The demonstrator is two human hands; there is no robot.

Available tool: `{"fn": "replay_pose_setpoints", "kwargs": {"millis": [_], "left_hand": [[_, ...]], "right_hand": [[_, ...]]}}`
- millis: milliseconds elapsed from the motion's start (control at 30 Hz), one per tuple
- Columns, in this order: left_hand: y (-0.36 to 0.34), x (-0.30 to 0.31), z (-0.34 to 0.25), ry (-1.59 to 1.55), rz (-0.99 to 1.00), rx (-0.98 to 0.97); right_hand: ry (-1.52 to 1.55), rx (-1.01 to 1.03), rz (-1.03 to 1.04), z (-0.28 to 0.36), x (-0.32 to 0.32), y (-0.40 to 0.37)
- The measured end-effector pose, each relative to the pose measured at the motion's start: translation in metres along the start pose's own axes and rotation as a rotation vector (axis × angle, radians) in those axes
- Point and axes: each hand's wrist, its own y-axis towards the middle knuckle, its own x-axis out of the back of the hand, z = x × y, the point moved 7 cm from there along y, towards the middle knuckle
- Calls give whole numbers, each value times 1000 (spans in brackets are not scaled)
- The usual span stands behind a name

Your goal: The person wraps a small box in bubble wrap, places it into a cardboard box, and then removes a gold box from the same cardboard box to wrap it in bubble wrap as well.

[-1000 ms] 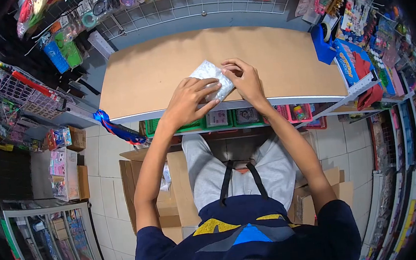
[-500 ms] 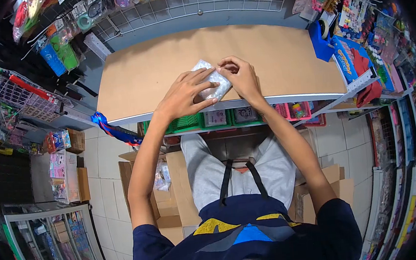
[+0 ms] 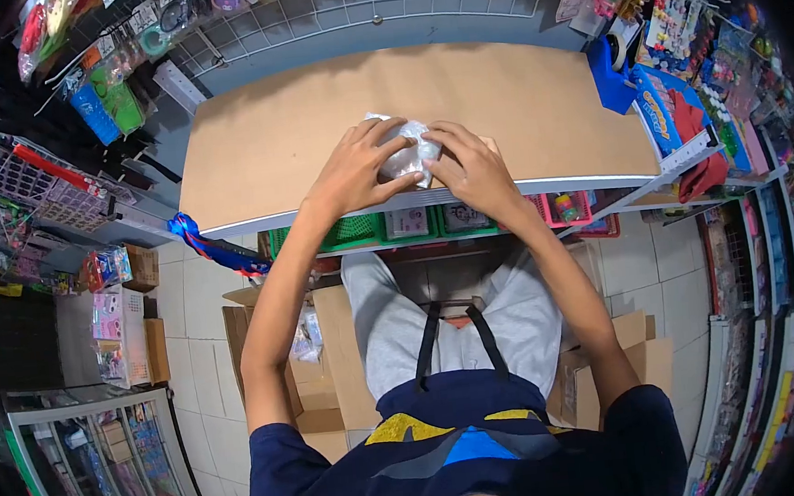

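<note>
Head view: both hands meet on a crinkled plastic packet (image 3: pixel 405 157), silvery-clear, which lies on the brown bench (image 3: pixel 265 137) near its front edge, about midway along. The left hand (image 3: pixel 353 172) covers the packet's left part, its grip closed over it with the fingers laid across the top. The right hand (image 3: pixel 470 166) holds the right edge, its grip pinching the plastic between curled fingers and thumb. What is inside the packet cannot be told.

On a shelf under the front edge of the bench stands a row of baskets. A green basket (image 3: pixel 353 230) is on the left, partly hidden by the left forearm. Two middle baskets (image 3: pixel 411 221) hold small packaged goods. A pink basket (image 3: pixel 564 210) on the right holds a small colourful item.

Open cardboard boxes (image 3: pixel 265 354) stand on the tiled floor at either side of the person's legs. The left one holds a clear bag.

Behind the bench a wire grid (image 3: pixel 348 7) carries hanging packets. A blue plastic object (image 3: pixel 611 78) sits at the bench's right end, and a blue ribbon (image 3: pixel 213 245) hangs at its left corner. A glass display case (image 3: pixel 95 463) stands at lower left.
</note>
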Motion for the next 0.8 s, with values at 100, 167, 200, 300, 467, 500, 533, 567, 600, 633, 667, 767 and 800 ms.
{"fn": "replay_pose_setpoints", "kwargs": {"millis": [100, 167, 200, 300, 467, 500, 533, 567, 600, 633, 667, 767, 800], "left_hand": [[3, 5, 14, -121, 29, -25], [2, 10, 20, -182, 5, 22], [2, 14, 22, -212, -10, 46], [-4, 14, 27, -306, -49, 57], [-8, 6, 26, -219, -11, 71], [-8, 7, 22, -201, -20, 58], [-6, 8, 18, -182, -30, 45], [-5, 9, 15, -163, -40, 31], [-5, 9, 14, -149, -44, 16], [-4, 8, 14, -135, -47, 1], [-5, 8, 14, -122, -50, -12], [-3, 2, 16, 66, 121, 57], [-2, 5, 13, 130, 78, 2]], "right_hand": [[34, -28, 65, -2, -2, 1], [92, -78, 142, -3, -1, 3], [95, -65, 148, -6, -2, 4], [94, -37, 176, -12, -8, 4], [-19, 14, 211, -10, -16, 2], [-43, 24, 219, -8, -17, 1], [-67, 36, 226, -6, -18, 1], [-93, 47, 232, -4, -18, 1], [-108, 47, 243, -3, -18, 2], [-123, 47, 253, -2, -18, 3], [-138, 47, 265, -2, -19, 3], [-164, 35, 294, -3, -21, 4], [-160, 36, 292, -3, -20, 5]]}}
